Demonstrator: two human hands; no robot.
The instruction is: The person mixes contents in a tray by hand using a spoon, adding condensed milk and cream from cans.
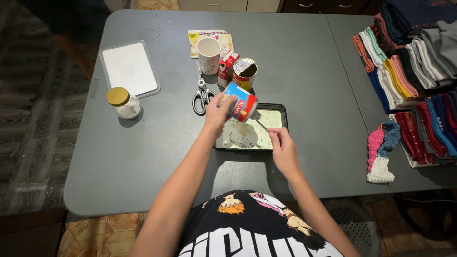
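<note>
My left hand (219, 112) grips a blue, red and white can (241, 101), tipped on its side over a black rectangular tray (284, 114) filled with a pale creamy mixture. My right hand (283, 147) holds a thin utensil (263, 125) whose tip reaches toward the can's mouth above the tray. A second opened can (245, 72) stands upright just behind the tray.
Black-handled scissors (202, 95), a white paper cup (208, 54), a small red and white carton (227, 65) and a flat packet (209, 35) lie behind the tray. A white board (129, 67) and a cork-lidded jar (124, 103) sit left. Folded cloths (409, 71) pile up right.
</note>
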